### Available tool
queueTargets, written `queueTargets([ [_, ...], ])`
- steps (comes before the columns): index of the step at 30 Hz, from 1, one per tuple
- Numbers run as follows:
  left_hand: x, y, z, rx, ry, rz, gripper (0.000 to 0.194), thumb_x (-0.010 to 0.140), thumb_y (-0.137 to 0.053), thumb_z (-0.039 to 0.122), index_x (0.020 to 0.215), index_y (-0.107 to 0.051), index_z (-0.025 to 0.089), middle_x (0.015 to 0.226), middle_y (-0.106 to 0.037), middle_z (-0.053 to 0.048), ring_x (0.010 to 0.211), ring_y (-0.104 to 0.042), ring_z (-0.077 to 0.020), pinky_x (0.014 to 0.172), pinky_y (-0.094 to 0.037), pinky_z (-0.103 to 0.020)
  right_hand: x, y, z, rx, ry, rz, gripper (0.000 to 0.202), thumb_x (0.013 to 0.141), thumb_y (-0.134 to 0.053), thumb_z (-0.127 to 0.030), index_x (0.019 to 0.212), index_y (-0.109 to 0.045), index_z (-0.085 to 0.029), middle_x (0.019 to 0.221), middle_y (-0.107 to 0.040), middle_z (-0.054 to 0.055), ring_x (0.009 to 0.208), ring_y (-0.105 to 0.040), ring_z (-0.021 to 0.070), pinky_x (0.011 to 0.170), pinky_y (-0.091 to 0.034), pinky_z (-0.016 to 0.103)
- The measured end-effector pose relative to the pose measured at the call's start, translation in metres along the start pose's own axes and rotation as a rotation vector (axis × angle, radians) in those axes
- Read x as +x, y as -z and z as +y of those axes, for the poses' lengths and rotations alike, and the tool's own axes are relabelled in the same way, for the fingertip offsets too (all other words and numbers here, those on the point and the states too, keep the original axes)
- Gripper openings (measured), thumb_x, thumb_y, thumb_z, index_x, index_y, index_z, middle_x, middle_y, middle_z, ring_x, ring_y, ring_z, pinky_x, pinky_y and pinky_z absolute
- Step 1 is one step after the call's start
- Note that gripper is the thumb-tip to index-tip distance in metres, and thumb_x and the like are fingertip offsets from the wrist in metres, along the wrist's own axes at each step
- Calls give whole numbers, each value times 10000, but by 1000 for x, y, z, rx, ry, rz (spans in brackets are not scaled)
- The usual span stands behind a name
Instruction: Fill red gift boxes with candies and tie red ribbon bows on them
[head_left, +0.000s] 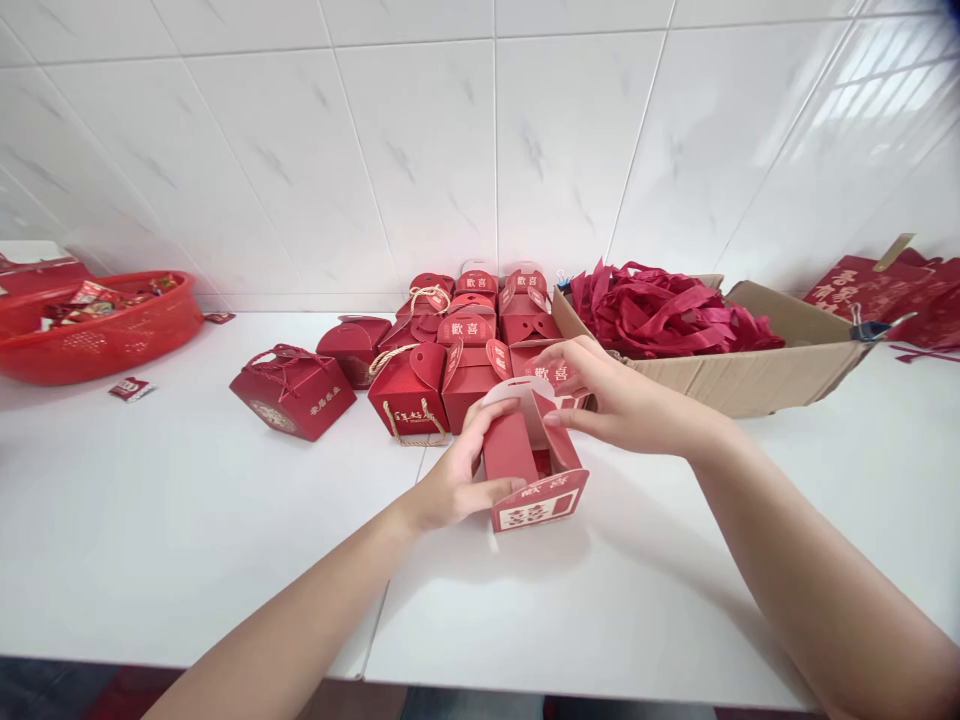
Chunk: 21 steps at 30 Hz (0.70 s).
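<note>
On the table (262,570) are one red plastic basket (142,335), two loose wrapped sweets (131,389), one carton (750,388) of ribbons (667,315). Closed boxes (409,390), overlapping, stand just behind one open gift box (536,505). Left hand (459,482) grips it; right hand (607,398), fingers parted, touches its wall.

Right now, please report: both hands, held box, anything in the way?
Left hand holding red double-happiness box. Right hand at its right flap, grip unclear. Box top open. Other red boxes close behind.

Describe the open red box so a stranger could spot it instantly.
On the white table, a cluster of red boxes stands near the tiled wall. In front of it, the left grip holds the open red box. Among the boxes, it sits nearest the table's front edge, top gaping.
</note>
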<state>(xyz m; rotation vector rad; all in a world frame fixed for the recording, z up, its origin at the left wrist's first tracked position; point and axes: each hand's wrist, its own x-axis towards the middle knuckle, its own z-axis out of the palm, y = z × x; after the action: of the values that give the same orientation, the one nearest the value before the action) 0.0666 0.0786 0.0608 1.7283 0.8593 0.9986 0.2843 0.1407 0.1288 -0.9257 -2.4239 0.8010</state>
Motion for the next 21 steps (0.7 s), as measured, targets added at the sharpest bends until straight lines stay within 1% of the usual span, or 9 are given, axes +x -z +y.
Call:
queueTargets([
  [3, 1, 1, -1, 13, -20, -13, 728, 736, -700, 401, 1372, -371, 266, 1523, -177, -95, 1395, -214, -357, 1114, -286, -531, 1, -5, 4, -44, -38, -102, 607, 818, -579, -386, 1359, -326, -282, 1370, -397, 112, 1062, -578, 238, 810, -539, 406],
  [6, 1, 0, -3, 22, -28, 15, 696, 774, -650, 465, 1379, -369, 268, 1526, -177, -89, 1409, -186, -338, 1134, -252, -513, 3, -11, 4, -113, -54, -142, 753, 795, -614, -370, 1430, -221, -275, 1400, -371, 128, 1115, -556, 267, 841, -517, 415],
  [8, 2, 0, -4, -7, -51, 44, 734, 782, -572, 588, 1403, -336, 273, 1537, -164, -81, 1421, -142, -332, 1140, -238, -507, 3, -15, 2, -155, -43, -142, 755, 793, -618, -311, 1434, -222, -260, 1400, -376, 143, 1115, -559, 268, 847, -505, 404],
  [11, 1, -1, -3, -87, -117, 59, 930, 645, -573, 747, 1409, -323, 280, 1550, -141, -76, 1415, -138, -359, 1122, -282, -500, 1, -15, -4, -189, -36, -169, 631, 822, -574, -265, 1395, -314, -232, 1315, -482, 148, 1045, -595, 252, 792, -507, 364],
  [13, 0, -3, 0, -74, -123, 70, 848, 657, -666, 642, 1369, -370, 289, 1525, -219, -81, 1383, -236, -354, 1092, -337, -480, -3, -7, -7, -210, -31, -184, 545, 840, -549, -283, 1357, -383, -231, 1252, -546, 129, 998, -611, 243, 759, -504, 349],
  [15, -2, -7, 3, -30, -79, 103, 653, 764, -672, 440, 1335, -387, 299, 1457, -349, -85, 1313, -372, -314, 1043, -398, -450, -7, 6, -10, -212, -8, -162, 506, 858, -532, -328, 1342, -415, -242, 1245, -568, 107, 1011, -602, 238, 777, -496, 349],
  [17, -5, -10, 4, -6, -41, 142, 573, 822, -622, 328, 1334, -366, 300, 1386, -439, -89, 1248, -449, -285, 993, -441, -427, -11, 21, -8, -219, -13, -35, 442, 886, -490, -356, 1312, -457, -243, 1210, -597, 89, 1020, -594, 229, 813, -482, 360],
  [19, -6, -11, 2, 43, -50, 190, 562, 823, -617, 293, 1327, -369, 286, 1327, -495, -91, 1217, -475, -274, 988, -440, -419, -12, 35, 1, -334, -120, 256, 345, 905, -450, -358, 1201, -559, -218, 1108, -631, 99, 1001, -585, 250, 837, -455, 413],
  [21, -6, -11, 0, 135, -69, 215, 507, 826, -607, 264, 1294, -412, 260, 1268, -540, -95, 1196, -490, -265, 1013, -410, -423, -9, 44, 16, -530, -298, 563, 290, 878, -490, -384, 1004, -661, -188, 1023, -624, 130, 1007, -551, 308, 843, -409, 496],
])
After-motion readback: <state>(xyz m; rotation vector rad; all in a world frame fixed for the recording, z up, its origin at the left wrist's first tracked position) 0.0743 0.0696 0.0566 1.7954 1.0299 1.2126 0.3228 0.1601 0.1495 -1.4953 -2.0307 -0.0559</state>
